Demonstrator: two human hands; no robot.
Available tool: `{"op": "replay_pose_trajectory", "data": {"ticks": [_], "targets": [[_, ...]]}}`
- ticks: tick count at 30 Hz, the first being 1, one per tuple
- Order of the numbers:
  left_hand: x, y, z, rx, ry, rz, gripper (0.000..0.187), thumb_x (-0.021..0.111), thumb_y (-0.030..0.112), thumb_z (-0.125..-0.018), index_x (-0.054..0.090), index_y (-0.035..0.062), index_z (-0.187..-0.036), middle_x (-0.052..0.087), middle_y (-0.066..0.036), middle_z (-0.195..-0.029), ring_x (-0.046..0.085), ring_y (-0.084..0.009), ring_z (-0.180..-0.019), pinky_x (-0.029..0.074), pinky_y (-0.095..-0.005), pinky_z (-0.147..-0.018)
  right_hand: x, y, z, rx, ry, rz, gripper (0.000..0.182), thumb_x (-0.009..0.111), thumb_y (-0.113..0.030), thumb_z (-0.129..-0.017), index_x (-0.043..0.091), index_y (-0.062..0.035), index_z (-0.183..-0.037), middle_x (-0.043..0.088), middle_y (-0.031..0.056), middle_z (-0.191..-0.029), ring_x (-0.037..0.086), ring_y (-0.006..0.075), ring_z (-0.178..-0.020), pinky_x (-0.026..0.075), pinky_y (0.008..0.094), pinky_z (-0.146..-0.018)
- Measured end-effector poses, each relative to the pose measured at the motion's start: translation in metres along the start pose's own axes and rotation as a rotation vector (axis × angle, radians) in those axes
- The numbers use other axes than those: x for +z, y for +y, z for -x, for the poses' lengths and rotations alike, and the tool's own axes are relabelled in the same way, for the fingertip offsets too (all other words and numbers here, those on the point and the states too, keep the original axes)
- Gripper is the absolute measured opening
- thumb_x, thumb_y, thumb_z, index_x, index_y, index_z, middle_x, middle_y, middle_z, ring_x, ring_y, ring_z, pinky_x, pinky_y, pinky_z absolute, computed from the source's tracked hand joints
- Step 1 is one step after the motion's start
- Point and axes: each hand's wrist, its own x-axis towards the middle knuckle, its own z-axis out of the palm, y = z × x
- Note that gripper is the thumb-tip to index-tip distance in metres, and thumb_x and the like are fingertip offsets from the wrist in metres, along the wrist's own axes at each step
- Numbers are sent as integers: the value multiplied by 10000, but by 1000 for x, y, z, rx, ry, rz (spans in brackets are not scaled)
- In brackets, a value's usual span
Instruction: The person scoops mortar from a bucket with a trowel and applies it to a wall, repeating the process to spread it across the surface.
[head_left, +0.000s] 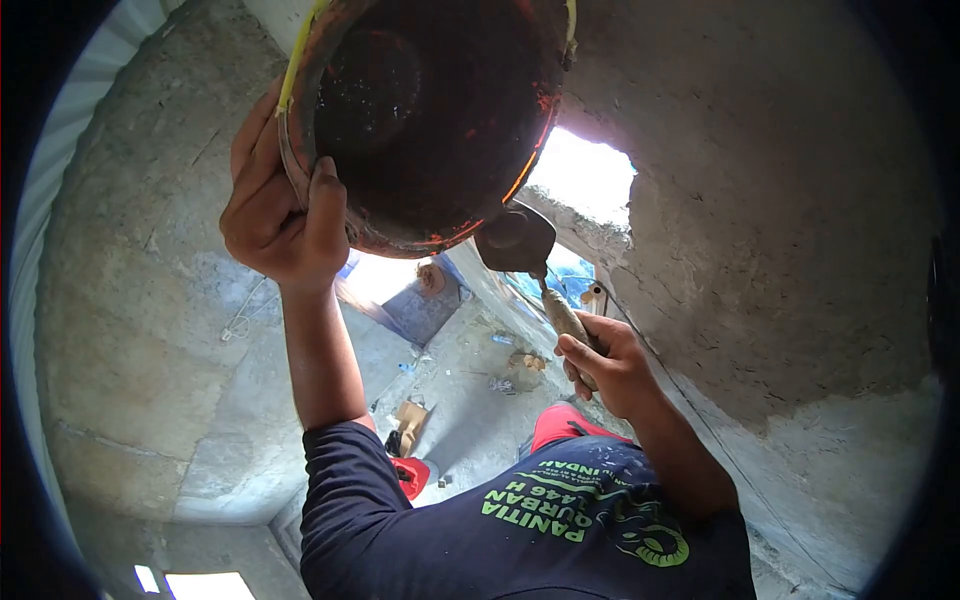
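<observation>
Gripping the pan [430, 110] by its rim overhead, my left hand [280, 215] is clamped, thumb inside; it looks heavy and gritty. My right hand [610, 365] is closed round the trowel [520, 245] handle, blade just under the pan.

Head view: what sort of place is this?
Likely a building site, mid-plastering: bare rough cement wall, left hand gripping a pan, right hand holding a trowel, debris on the floor.
</observation>
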Motion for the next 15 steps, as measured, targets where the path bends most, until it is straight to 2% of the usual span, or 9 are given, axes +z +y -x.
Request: {"op": "replay_pose_trajectory", "data": {"ticks": [1,3,9,13,15], "targets": [[-1,0,1,1,-3,-7,240,583,-28,-705,769,-81,-846,737,-251,-1145,647,-387,-1216,571,-438,-953,1,-2,0,-2,0,2,263,666,-211,-1018,642,33,-1114,568,10,-708,530,62,-540,444,237,-463],[-2,0,1,0,-4,-17,244,584,-27,-708,772,-81,-854,736,-251,-1146,646,-386,-1218,571,-440,-957,7,-9,1,-21,30,-19,248,653,-211,-1022,625,33,-986,530,23,-668,466,71,-514,388,248,-441],[1,3,-1,-60,27,23,240,587,-22,-706,772,-78,-847,737,-248,-1148,645,-391,-1217,568,-434,-964,9,-14,5,-4,40,-13,243,652,-202,-1022,623,36,-983,526,22,-656,457,70,-504,384,246,-448],[1,-3,1,-104,71,28,184,606,-11,-705,757,-79,-785,740,-245,-1141,653,-392,-1198,561,-435,-951,5,-8,6,-23,39,-1,233,655,-190,-1020,627,41,-1010,539,24,-674,478,68,-529,399,243,-456],[-1,-7,2,-125,85,38,162,615,-7,-706,749,-81,-760,741,-245,-1139,656,-392,-1192,560,-437,-943,2,-3,6,-20,34,10,242,654,-173,-1017,631,54,-1097,579,34,-752,521,67,-580,427,239,-470]]}}
